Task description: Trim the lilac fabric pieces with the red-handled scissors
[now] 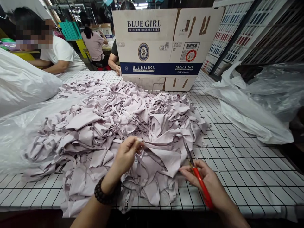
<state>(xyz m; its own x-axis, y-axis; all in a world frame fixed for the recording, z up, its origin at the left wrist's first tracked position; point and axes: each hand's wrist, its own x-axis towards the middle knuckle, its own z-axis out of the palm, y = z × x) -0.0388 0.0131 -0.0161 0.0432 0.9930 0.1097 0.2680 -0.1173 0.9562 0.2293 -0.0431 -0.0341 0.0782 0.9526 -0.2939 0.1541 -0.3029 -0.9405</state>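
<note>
My left hand point(127, 155), with a dark bead bracelet point(104, 191) at its wrist, is closed in a pinch on one end of a pale mauve fabric piece point(163, 153). My right hand point(204, 177) has red-handled scissors point(200, 183) in its palm, blades pointing up and away from me. The thumb and a fingertip of that hand are at the lower right corner of the same piece, which stretches between both hands. Beneath and behind lies a big heap of matching mauve fabric pieces point(95, 123) with thin straps.
An upright beer carton point(147, 38) stands behind the heap on the grid-patterned table point(237, 164). White plastic bags point(251, 107) lie at the right, and another plastic bag point(23, 82) bulges at the left. Several people sit beyond, one hand point(117, 69) beside the carton.
</note>
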